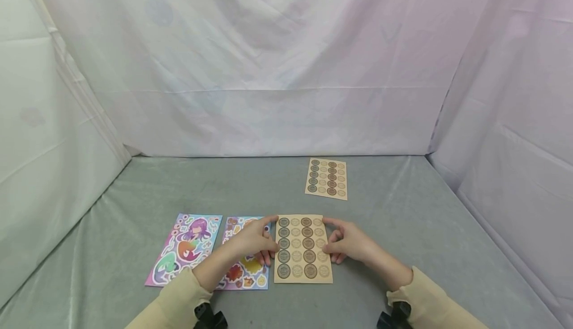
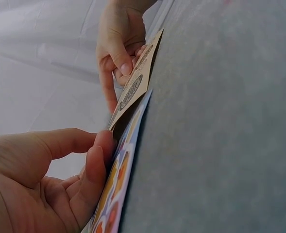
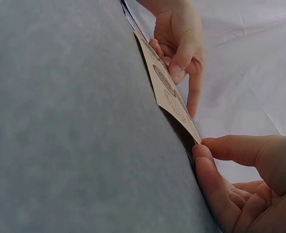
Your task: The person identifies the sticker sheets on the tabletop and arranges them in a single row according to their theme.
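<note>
A tan sticker sheet [image 1: 302, 249] with rows of round, dark- and light-printed stickers lies in front of me, between both hands. My left hand [image 1: 257, 239] pinches its left edge; in the left wrist view that edge lifts a little at the fingers [image 2: 100, 150]. On the opposite edge, my right hand [image 1: 351, 242] pinches the sheet between thumb and fingers, and the right wrist view shows the paper [image 3: 169, 92] raised from the cloth there. Under my left hand lies a colourful sticker sheet [image 1: 237, 277], partly hidden by the hand and forearm.
Farther left is a pink and blue mermaid sticker sheet [image 1: 183, 249], its lower corner beside my left sleeve. Another tan sheet of round stickers [image 1: 326, 179] lies toward the back. Grey cloth [image 1: 224, 185] covers the table, with white curtains [image 1: 277, 70] behind and at both sides.
</note>
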Demonstrator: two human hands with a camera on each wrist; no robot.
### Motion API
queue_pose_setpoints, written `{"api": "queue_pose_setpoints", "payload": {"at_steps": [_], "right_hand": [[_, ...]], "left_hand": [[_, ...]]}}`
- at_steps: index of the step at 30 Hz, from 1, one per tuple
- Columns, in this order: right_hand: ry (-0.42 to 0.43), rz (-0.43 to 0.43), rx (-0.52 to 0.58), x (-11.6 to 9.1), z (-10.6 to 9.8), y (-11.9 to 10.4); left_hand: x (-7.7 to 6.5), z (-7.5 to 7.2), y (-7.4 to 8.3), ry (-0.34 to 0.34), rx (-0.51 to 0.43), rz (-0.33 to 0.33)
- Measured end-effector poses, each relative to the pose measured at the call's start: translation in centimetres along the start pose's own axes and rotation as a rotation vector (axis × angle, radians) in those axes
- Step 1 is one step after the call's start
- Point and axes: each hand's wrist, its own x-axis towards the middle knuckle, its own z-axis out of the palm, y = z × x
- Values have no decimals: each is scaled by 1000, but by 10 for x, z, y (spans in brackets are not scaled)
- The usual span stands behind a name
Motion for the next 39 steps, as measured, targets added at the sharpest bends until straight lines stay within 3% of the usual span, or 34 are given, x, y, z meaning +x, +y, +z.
{"api": "queue_pose_setpoints", "payload": {"at_steps": [39], "right_hand": [[-16, -10, -46, -4, 0, -4]], "left_hand": [[-1, 1, 2, 10, -31, -16]]}}
